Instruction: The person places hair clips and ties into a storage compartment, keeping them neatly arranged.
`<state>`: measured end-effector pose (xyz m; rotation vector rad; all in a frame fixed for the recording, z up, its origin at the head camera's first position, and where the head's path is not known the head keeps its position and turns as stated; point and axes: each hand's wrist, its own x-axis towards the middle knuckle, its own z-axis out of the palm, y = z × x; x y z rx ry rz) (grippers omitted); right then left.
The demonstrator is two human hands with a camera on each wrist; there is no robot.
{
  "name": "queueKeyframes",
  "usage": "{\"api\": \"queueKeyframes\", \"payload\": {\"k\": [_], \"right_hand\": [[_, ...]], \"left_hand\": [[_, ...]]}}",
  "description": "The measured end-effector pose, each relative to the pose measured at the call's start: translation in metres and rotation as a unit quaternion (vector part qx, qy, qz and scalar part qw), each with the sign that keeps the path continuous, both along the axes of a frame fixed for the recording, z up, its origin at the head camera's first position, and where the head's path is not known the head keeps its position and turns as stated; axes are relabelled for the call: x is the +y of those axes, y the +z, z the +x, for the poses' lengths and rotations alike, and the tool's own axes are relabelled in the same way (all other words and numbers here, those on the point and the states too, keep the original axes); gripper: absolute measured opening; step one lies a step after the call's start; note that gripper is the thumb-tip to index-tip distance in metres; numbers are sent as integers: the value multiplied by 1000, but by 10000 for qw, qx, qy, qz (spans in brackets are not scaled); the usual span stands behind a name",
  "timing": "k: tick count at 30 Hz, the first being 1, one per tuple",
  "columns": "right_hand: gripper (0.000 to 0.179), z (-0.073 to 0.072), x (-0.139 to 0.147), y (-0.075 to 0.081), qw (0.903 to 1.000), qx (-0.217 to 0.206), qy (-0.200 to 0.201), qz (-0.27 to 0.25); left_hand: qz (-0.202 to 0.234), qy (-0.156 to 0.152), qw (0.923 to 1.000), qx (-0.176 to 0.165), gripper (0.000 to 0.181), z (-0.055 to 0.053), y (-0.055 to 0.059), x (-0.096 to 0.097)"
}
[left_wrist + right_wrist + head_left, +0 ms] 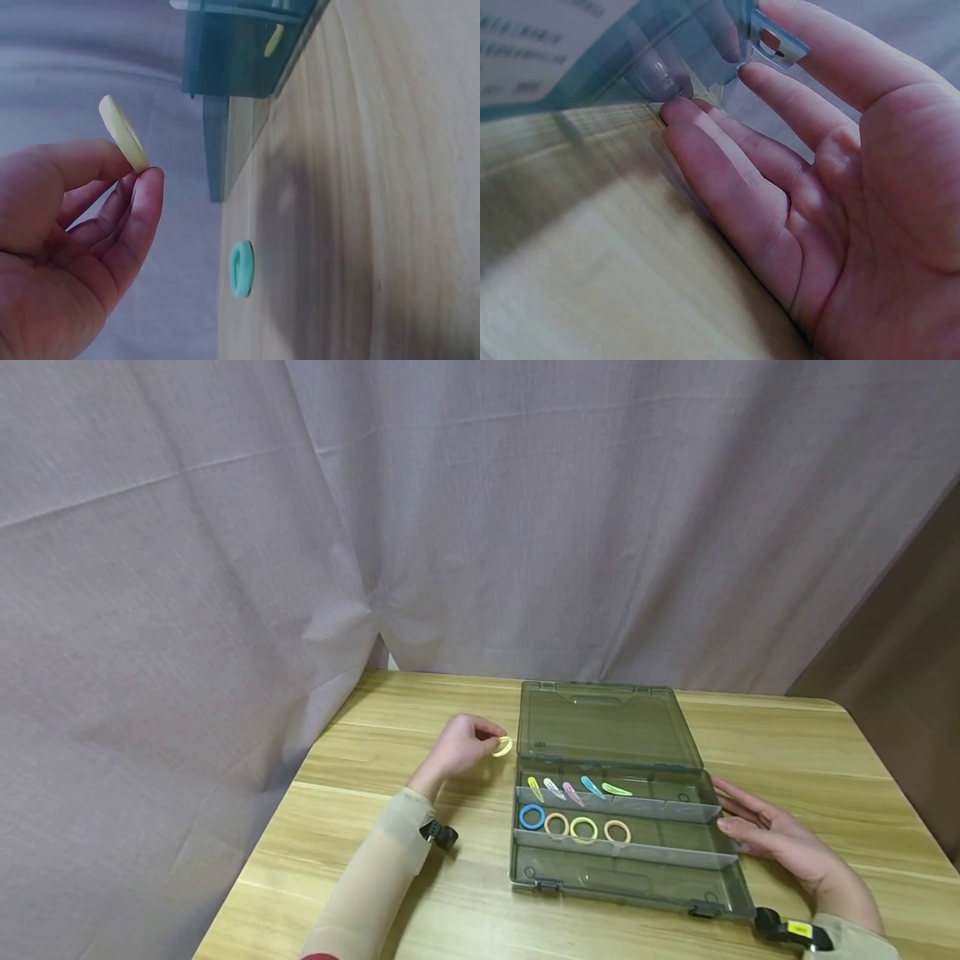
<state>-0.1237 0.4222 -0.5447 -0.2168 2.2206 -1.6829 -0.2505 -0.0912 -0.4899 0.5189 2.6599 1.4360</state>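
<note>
My left hand (463,745) pinches a pale yellow hair tie (502,747) between thumb and fingertips, just left of the box and above the table. In the left wrist view the hair tie (124,133) stands tilted on edge. A teal hair tie (241,268) lies on the table below that hand. The transparent grey organizer box (630,881) has its lid laid back. Several hair ties, including a blue one (532,817), lie in its middle compartment; several snap hair clips (572,793) are in the back one. My right hand (783,843) touches the box's right side, fingers extended.
The box's lid (603,722) lies toward the table's back edge. Its front compartment (592,872) shows no loose pieces. Around the wooden table (427,910) hangs a grey curtain (480,527). Printed text (536,49) shows on the box in the right wrist view.
</note>
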Motion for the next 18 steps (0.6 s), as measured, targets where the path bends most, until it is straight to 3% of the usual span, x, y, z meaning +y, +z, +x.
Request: {"api": "queueKeyframes", "payload": {"k": [18], "right_hand": [[69,0,0,0,10000,-19,29,12]], "left_hand": [[97,-578,9982,149,13,9,7,24]]}}
